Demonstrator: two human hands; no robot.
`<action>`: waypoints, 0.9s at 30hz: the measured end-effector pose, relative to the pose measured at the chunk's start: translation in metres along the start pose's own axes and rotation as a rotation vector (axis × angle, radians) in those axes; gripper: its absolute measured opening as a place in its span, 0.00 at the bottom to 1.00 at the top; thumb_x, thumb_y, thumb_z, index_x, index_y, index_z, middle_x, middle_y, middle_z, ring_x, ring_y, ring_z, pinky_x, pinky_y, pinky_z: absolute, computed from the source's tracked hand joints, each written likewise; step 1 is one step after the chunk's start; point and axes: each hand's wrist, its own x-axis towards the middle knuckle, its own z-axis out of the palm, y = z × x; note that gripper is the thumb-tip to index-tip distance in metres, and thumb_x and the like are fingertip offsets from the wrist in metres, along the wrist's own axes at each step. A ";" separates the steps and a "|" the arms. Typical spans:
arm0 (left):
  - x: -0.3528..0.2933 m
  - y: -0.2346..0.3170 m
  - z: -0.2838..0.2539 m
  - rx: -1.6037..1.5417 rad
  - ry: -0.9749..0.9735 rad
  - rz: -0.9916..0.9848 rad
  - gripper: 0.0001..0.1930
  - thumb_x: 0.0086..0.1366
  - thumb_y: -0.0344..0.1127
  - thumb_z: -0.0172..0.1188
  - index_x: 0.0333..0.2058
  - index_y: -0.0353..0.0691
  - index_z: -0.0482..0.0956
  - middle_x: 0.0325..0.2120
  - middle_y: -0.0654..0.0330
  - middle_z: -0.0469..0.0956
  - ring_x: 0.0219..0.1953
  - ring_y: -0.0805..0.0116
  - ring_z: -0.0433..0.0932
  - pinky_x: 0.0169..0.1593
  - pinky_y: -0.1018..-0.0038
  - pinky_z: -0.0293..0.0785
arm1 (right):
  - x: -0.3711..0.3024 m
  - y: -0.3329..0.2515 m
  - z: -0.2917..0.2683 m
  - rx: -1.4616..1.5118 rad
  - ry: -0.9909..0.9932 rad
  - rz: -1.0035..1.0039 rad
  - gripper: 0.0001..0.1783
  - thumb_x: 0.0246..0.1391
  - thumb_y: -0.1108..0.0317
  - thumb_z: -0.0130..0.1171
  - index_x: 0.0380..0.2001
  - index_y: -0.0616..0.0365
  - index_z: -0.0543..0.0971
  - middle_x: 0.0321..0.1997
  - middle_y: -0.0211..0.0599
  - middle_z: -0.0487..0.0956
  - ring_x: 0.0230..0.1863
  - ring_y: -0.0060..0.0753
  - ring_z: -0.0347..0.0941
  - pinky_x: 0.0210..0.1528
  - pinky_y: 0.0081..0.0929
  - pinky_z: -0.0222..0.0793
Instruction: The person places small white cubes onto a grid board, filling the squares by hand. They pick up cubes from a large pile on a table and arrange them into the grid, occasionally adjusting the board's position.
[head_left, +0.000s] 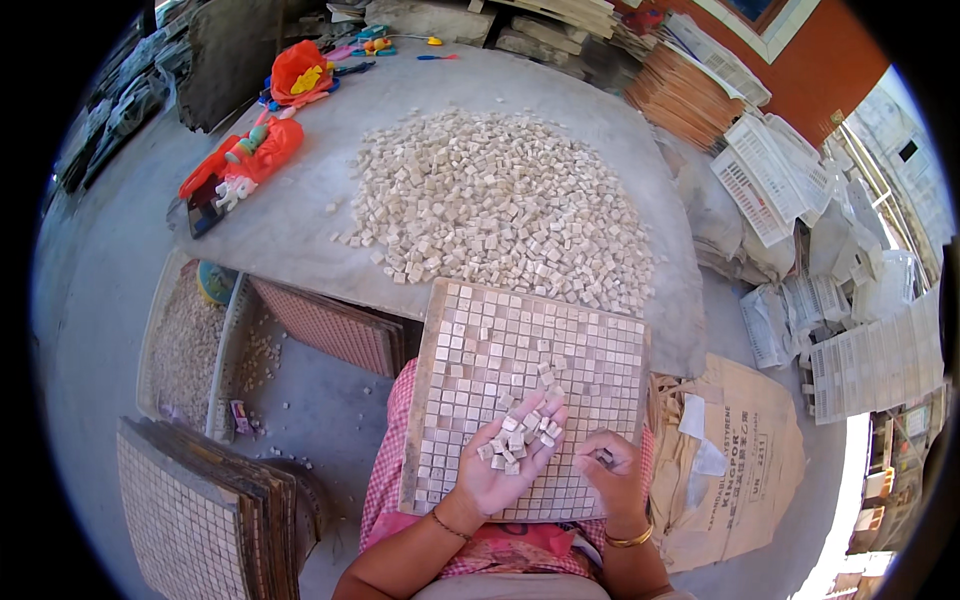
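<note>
My left hand (488, 490) is palm up with its fingers stretched out, and it holds a small heap of square stone mosaic tiles (514, 442). It is over a square grid tray (422, 400) that leans on my lap and against the table edge. Many grid cells hold pale tiles, and some in the left part look vacant. A few loose tiles (548, 375) lie on the grid just past my left fingertips. Near the tray's lower right, my right hand (618, 475) has curled fingers with thumb and fingertips close together. Whatever they pinch, if anything, is too small to see.
A big pile of stone tiles (490, 200) covers the middle of the stone table (300, 215). Red bags (270, 150) with toys sit at the left. Stacked grid trays (185, 510) and a white crate (160, 340) of tiles stand left; a flattened paper sack (745, 460) lies right.
</note>
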 end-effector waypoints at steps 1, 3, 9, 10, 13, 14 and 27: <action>0.000 0.000 0.000 0.005 0.007 -0.002 0.31 0.65 0.38 0.44 0.64 0.34 0.50 0.62 0.47 0.56 0.64 0.54 0.58 0.67 0.61 0.52 | 0.001 0.001 0.002 -0.204 0.055 -0.077 0.09 0.45 0.73 0.66 0.31 0.60 0.78 0.24 0.28 0.72 0.23 0.18 0.65 0.23 0.16 0.59; 0.000 0.001 -0.002 0.003 -0.009 -0.016 0.31 0.65 0.38 0.45 0.64 0.35 0.50 0.62 0.46 0.56 0.64 0.54 0.57 0.67 0.61 0.52 | 0.002 -0.010 0.008 -0.366 0.045 -0.150 0.08 0.42 0.76 0.66 0.28 0.59 0.78 0.23 0.28 0.73 0.21 0.18 0.64 0.22 0.17 0.59; -0.001 0.002 -0.008 -0.010 -0.028 -0.030 0.32 0.64 0.40 0.47 0.64 0.34 0.51 0.63 0.46 0.55 0.65 0.54 0.56 0.67 0.61 0.51 | 0.001 -0.013 0.013 -0.519 0.012 -0.238 0.08 0.41 0.76 0.66 0.29 0.57 0.80 0.22 0.31 0.74 0.19 0.21 0.65 0.21 0.18 0.59; -0.001 0.001 -0.005 -0.001 -0.014 -0.020 0.32 0.64 0.40 0.47 0.64 0.34 0.52 0.63 0.46 0.54 0.65 0.55 0.55 0.67 0.61 0.51 | 0.001 -0.013 0.013 -0.543 0.002 -0.250 0.08 0.42 0.76 0.66 0.30 0.57 0.80 0.23 0.32 0.74 0.20 0.21 0.66 0.21 0.18 0.60; 0.001 -0.001 -0.005 0.057 0.015 -0.001 0.32 0.63 0.40 0.46 0.64 0.34 0.51 0.64 0.46 0.53 0.66 0.55 0.53 0.67 0.61 0.51 | -0.002 -0.020 0.022 -0.629 -0.036 -0.254 0.09 0.42 0.75 0.66 0.31 0.56 0.81 0.24 0.34 0.75 0.22 0.26 0.70 0.23 0.22 0.66; 0.001 -0.002 -0.005 0.082 0.022 0.002 0.33 0.63 0.40 0.46 0.64 0.34 0.50 0.64 0.47 0.53 0.66 0.55 0.52 0.67 0.61 0.51 | -0.003 -0.016 0.024 -0.631 -0.064 -0.303 0.10 0.43 0.75 0.66 0.32 0.55 0.81 0.26 0.34 0.75 0.23 0.28 0.71 0.24 0.23 0.67; -0.001 -0.005 -0.004 0.187 -0.016 -0.018 0.33 0.64 0.41 0.43 0.65 0.34 0.48 0.64 0.49 0.54 0.67 0.59 0.51 0.67 0.66 0.50 | -0.001 -0.004 0.033 -0.853 -0.045 -0.351 0.18 0.40 0.75 0.67 0.39 0.57 0.79 0.29 0.38 0.74 0.28 0.37 0.74 0.28 0.28 0.70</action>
